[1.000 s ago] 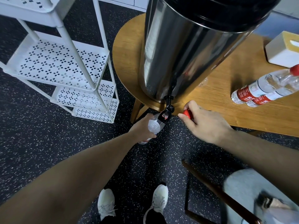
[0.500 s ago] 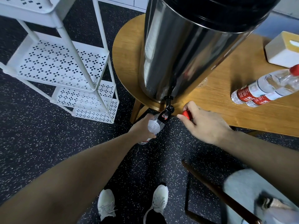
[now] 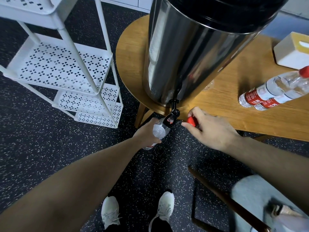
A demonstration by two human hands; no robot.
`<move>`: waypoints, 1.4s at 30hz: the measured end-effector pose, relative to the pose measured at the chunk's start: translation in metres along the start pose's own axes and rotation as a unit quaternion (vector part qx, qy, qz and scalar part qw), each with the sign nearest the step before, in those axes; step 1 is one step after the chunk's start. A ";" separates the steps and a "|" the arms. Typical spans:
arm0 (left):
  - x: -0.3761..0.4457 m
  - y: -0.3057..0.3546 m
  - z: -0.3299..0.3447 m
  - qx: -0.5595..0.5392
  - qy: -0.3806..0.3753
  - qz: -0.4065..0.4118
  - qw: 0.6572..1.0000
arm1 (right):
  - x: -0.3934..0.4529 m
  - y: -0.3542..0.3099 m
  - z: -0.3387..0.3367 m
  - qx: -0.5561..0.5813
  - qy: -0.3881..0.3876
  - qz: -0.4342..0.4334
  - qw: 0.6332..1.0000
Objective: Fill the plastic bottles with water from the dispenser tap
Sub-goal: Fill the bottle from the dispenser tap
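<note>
A tall steel dispenser (image 3: 184, 52) stands on the wooden table (image 3: 217, 108), and its black tap (image 3: 172, 117) juts over the table's front edge. My left hand (image 3: 146, 133) grips a clear plastic bottle (image 3: 158, 131) and holds its open mouth right under the tap. My right hand (image 3: 210, 128) rests at the table edge just right of the tap and pinches a red bottle cap (image 3: 191, 121). Two capped bottles (image 3: 270, 91) with red labels lie on their sides on the table to the right.
A white perforated shelf rack (image 3: 63, 67) stands on the dark speckled floor to the left. A white box (image 3: 294, 49) sits at the table's far right. My white shoes (image 3: 137, 210) are below, and a dark chair frame (image 3: 225, 198) is at lower right.
</note>
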State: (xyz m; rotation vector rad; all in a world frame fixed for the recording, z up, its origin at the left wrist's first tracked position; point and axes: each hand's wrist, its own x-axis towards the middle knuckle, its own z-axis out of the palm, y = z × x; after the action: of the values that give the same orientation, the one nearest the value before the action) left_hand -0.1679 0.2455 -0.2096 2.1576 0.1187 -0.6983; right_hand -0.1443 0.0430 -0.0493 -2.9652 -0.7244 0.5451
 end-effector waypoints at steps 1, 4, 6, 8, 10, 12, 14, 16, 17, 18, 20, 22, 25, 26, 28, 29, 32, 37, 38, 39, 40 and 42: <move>0.000 0.000 0.000 0.002 0.000 -0.001 1.000 | 0.000 0.000 0.000 0.001 0.001 -0.001 1.000; 0.000 0.000 0.000 0.005 0.000 -0.003 1.000 | 0.000 0.000 0.000 0.001 0.005 -0.002 1.000; 0.000 0.001 0.000 0.004 0.000 -0.001 1.000 | 0.000 0.001 0.000 -0.001 0.005 -0.005 1.000; 0.000 0.001 -0.001 0.002 0.001 0.001 1.000 | 0.000 0.001 0.000 -0.001 0.006 -0.007 1.000; 0.000 0.001 -0.001 0.003 0.001 0.000 1.000 | 0.000 0.001 0.000 0.003 0.008 -0.008 1.000; 0.000 0.000 -0.001 0.002 0.000 0.000 1.000 | -0.001 0.001 0.000 0.005 0.009 -0.007 1.000; 0.000 0.000 0.000 -0.003 -0.001 0.002 1.000 | -0.001 0.001 0.000 0.009 0.009 -0.007 1.000; 0.000 0.000 0.000 -0.006 0.000 0.004 1.000 | 0.000 0.001 0.000 0.011 0.009 -0.008 1.000; 0.000 0.000 0.000 -0.006 -0.001 0.004 1.000 | 0.000 0.001 0.000 0.011 0.009 -0.009 1.000; 0.000 -0.001 0.000 -0.006 -0.001 0.004 1.000 | -0.001 0.001 0.000 0.013 0.009 -0.009 1.000; 0.000 -0.001 0.000 -0.006 0.001 0.004 1.000 | -0.001 0.000 0.000 0.014 0.008 -0.010 1.000; 0.000 -0.001 0.000 -0.004 0.002 0.005 1.000 | -0.002 0.000 0.000 0.012 0.005 -0.011 1.000; 0.001 -0.001 0.001 -0.003 0.000 0.005 1.000 | -0.002 0.000 0.001 0.011 0.005 -0.010 1.000; 0.001 -0.001 0.001 -0.002 -0.001 0.004 1.000 | -0.002 0.000 0.001 0.013 0.004 -0.010 1.000; 0.001 -0.001 0.001 -0.001 -0.001 0.003 1.000 | -0.002 0.000 0.002 0.015 0.003 -0.010 1.000; 0.001 -0.001 0.001 -0.001 0.000 0.002 1.000 | -0.002 0.000 0.002 0.015 0.003 -0.010 1.000; 0.001 -0.002 0.002 0.003 0.002 0.004 1.000 | -0.002 0.001 0.003 0.018 -0.001 -0.010 1.000; 0.001 -0.001 0.001 0.004 -0.001 -0.002 1.000 | -0.001 0.001 0.003 0.023 0.004 -0.012 1.000; 0.001 -0.001 0.001 0.003 -0.002 -0.002 1.000 | -0.001 0.001 0.003 0.022 0.005 -0.012 1.000; 0.001 -0.001 0.001 0.003 0.000 -0.001 1.000 | -0.001 0.001 0.003 0.020 0.006 -0.012 1.000; 0.001 -0.002 0.001 0.002 0.001 0.001 1.000 | 0.000 0.001 0.003 0.019 0.007 -0.011 1.000; 0.001 -0.002 0.001 0.000 0.003 0.004 1.000 | 0.000 0.000 0.002 0.017 0.008 -0.006 1.000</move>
State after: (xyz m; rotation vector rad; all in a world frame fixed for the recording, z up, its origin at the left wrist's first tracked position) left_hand -0.1684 0.2456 -0.2121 2.1586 0.1135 -0.6863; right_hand -0.1450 0.0427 -0.0515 -2.9286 -0.7239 0.5268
